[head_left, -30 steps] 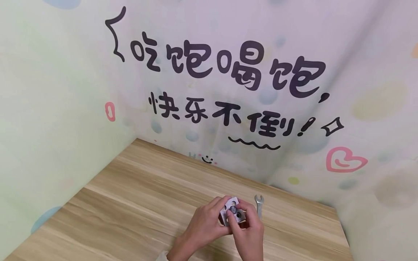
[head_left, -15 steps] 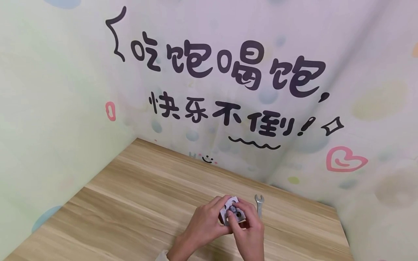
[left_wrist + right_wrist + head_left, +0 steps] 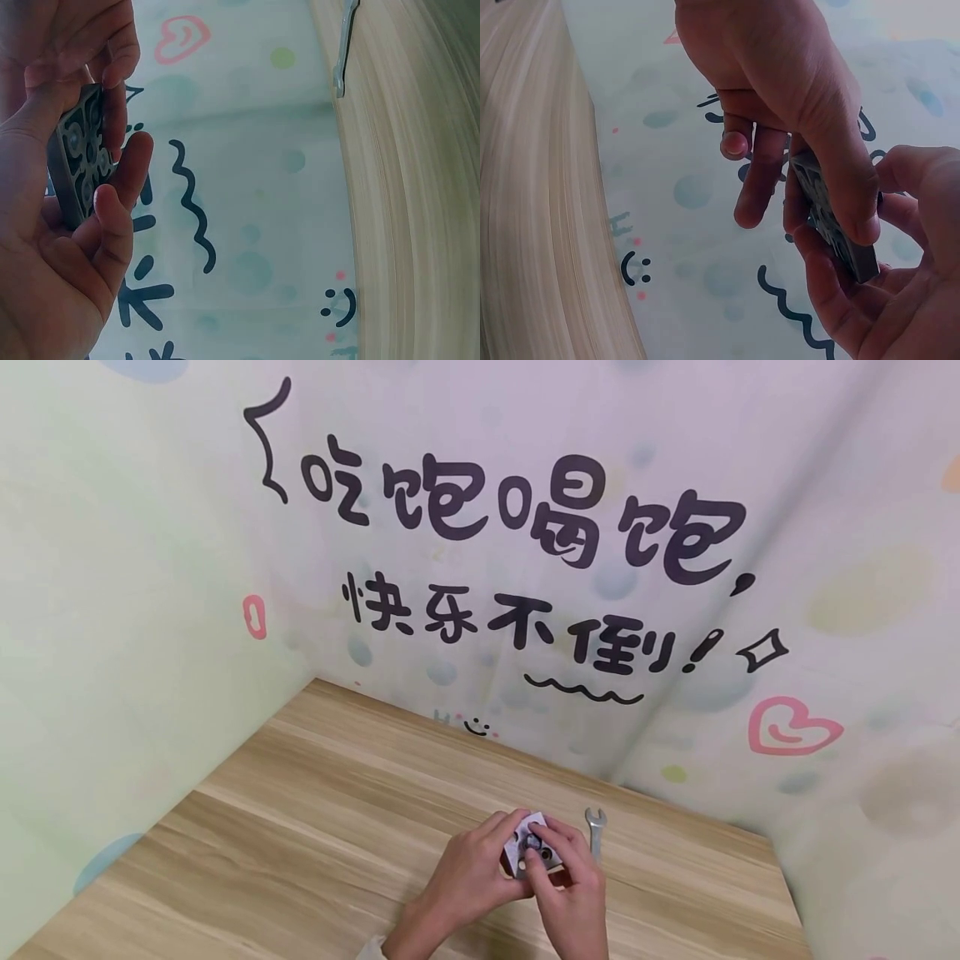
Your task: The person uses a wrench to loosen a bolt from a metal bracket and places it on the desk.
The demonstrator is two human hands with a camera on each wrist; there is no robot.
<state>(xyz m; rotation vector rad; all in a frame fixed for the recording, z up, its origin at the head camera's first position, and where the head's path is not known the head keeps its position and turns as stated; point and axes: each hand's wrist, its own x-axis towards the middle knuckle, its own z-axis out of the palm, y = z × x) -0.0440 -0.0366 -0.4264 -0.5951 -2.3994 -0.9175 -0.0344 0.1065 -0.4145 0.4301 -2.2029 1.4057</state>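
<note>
Two hands, one metal block, one wrench.
The left hand point(image 3: 468, 872) and right hand point(image 3: 572, 893) both grip the holed metal block point(image 3: 534, 852) above the tabletop point(image 3: 300, 827); a wrench point(image 3: 595, 828) lies at its 3 o'clock.

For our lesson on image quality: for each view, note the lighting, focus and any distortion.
Head view: even soft light, sharp lettering, the small metal block tiny. Left wrist view: left hand dim, wrench soft. Right wrist view: right hand close, tabletop curved, grain smeared.

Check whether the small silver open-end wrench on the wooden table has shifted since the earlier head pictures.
No. The small silver open-end wrench lies in the same spot on the wooden table, just right of both hands, its open end toward the printed backdrop.
</note>
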